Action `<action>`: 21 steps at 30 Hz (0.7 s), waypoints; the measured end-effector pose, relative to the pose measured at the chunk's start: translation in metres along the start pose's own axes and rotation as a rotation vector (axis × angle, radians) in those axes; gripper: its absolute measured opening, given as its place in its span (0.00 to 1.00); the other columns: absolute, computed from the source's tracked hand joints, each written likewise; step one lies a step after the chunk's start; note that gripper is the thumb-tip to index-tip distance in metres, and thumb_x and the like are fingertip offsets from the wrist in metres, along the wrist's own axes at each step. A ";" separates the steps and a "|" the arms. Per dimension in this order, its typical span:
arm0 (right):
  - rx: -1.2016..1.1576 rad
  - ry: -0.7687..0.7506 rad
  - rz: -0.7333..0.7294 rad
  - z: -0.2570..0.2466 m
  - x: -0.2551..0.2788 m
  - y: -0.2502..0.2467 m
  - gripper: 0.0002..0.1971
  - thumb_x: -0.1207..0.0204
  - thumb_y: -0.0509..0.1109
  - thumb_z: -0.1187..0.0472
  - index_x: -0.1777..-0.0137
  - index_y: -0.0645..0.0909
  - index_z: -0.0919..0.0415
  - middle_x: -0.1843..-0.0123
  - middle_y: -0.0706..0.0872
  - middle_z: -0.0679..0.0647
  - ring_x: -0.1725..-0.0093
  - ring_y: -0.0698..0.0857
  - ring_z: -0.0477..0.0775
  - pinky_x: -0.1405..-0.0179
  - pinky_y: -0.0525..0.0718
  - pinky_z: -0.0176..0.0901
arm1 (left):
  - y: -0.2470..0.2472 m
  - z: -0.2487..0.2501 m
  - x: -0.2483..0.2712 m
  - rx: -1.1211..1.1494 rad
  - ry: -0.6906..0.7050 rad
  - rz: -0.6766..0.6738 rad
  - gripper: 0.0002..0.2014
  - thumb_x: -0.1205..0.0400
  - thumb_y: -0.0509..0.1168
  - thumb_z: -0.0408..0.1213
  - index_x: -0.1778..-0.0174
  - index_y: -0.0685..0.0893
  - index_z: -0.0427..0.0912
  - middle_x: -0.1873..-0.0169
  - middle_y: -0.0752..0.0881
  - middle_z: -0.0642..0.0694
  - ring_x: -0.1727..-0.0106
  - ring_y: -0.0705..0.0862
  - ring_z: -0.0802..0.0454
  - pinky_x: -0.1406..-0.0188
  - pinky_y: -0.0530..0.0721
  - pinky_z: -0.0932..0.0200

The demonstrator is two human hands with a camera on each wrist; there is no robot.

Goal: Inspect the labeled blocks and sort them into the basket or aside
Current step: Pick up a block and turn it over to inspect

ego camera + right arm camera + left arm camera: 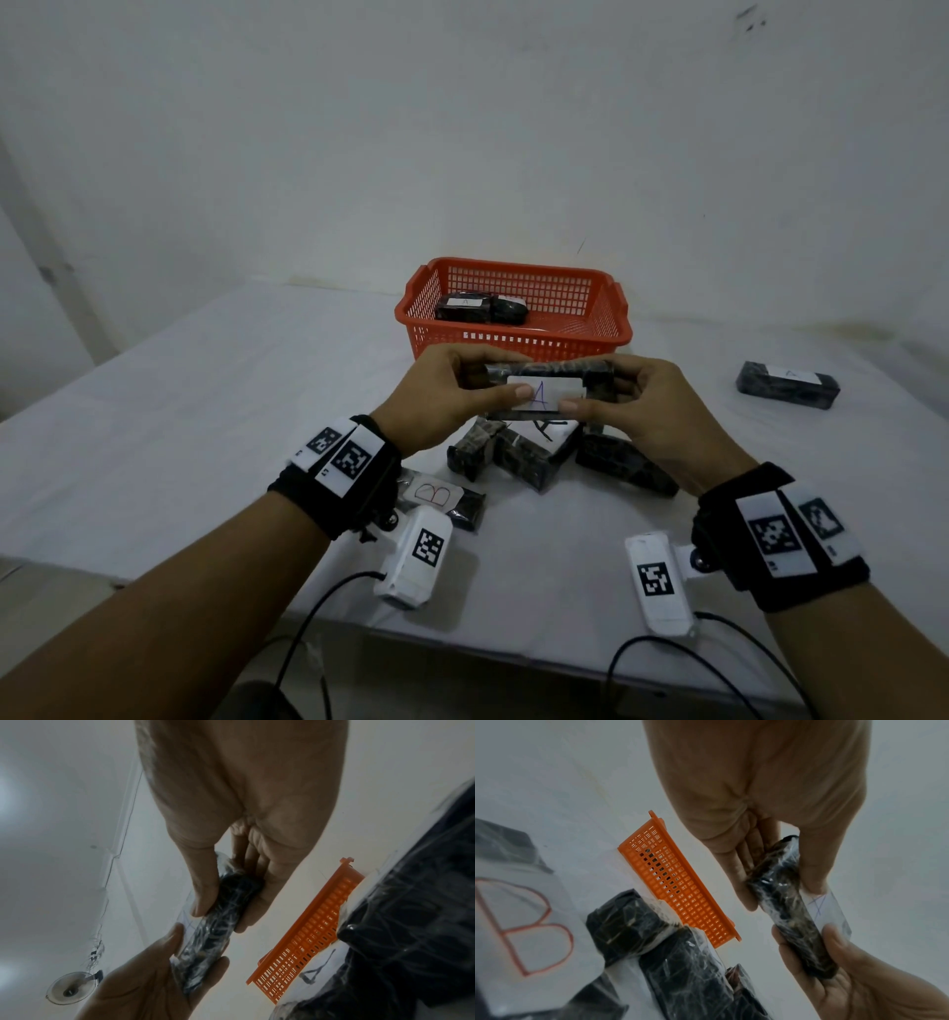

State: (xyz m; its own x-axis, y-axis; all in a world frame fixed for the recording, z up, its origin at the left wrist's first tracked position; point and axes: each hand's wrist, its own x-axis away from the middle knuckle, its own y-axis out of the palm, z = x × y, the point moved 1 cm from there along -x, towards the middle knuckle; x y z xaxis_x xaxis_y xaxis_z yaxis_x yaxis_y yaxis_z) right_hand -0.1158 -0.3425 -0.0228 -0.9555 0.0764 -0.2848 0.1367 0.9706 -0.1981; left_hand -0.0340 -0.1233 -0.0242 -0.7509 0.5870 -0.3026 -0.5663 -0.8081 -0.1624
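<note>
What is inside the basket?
Inside the basket lie two dark wrapped blocks, side by side; the left one shows a white label. Its letter is unclear.

- A plain white wall (462, 128) is rising behind the table, and a few dark marks (751, 19) are showing near its top right.
- A white cloth is covering the table (205, 385), which is reaching back to the wall.
- A pale vertical strip (46, 246) is running down the wall at the left.
- A round fan (69, 988) is hanging from the white ceiling (51, 821) in the right wrist view.
- Soft, even light is falling over the room.
</note>
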 end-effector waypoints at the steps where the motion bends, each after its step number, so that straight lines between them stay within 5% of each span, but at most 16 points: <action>1: 0.000 -0.005 0.006 0.000 0.000 0.001 0.21 0.30 0.84 0.67 0.37 0.89 0.60 0.44 0.96 0.51 0.45 0.94 0.48 0.43 0.91 0.38 | 0.000 0.000 0.001 -0.013 0.011 0.005 0.17 0.20 0.75 0.26 0.34 0.87 0.32 0.42 0.93 0.42 0.44 0.93 0.48 0.49 0.90 0.61; 6: -0.209 0.178 -0.072 -0.003 -0.003 0.003 0.24 0.29 0.79 0.52 0.35 0.87 0.65 0.40 0.94 0.60 0.39 0.93 0.63 0.38 0.92 0.51 | 0.000 0.002 0.000 -0.101 0.051 0.046 0.20 0.25 0.80 0.30 0.36 0.89 0.37 0.43 0.93 0.45 0.42 0.92 0.50 0.38 0.90 0.51; 8: -0.292 0.226 -0.069 -0.005 -0.004 0.003 0.24 0.25 0.75 0.53 0.36 0.86 0.71 0.40 0.93 0.64 0.40 0.93 0.66 0.42 0.93 0.49 | 0.001 0.003 0.000 -0.113 0.054 0.033 0.20 0.25 0.80 0.31 0.36 0.89 0.39 0.43 0.93 0.46 0.41 0.92 0.51 0.37 0.90 0.50; 13: -0.293 0.160 -0.044 -0.002 0.001 -0.003 0.20 0.28 0.77 0.60 0.37 0.88 0.70 0.41 0.94 0.64 0.41 0.94 0.61 0.42 0.92 0.45 | 0.007 0.001 0.001 -0.021 -0.067 -0.058 0.18 0.17 0.71 0.42 0.34 0.87 0.37 0.41 0.92 0.43 0.40 0.91 0.46 0.40 0.90 0.51; 21: -0.144 0.118 -0.036 0.002 0.002 -0.003 0.22 0.37 0.85 0.58 0.43 0.92 0.64 0.47 0.96 0.59 0.46 0.95 0.58 0.44 0.92 0.42 | 0.008 0.003 0.001 -0.072 -0.053 -0.058 0.15 0.19 0.75 0.35 0.36 0.89 0.37 0.43 0.93 0.43 0.41 0.92 0.45 0.37 0.90 0.49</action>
State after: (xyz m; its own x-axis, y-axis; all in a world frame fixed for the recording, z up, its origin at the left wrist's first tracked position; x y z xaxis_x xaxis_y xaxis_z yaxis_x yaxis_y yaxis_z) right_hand -0.1172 -0.3454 -0.0250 -0.9844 0.0591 -0.1659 0.0711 0.9952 -0.0679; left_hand -0.0405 -0.1293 -0.0235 -0.7355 0.6332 -0.2411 -0.5850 -0.7730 -0.2454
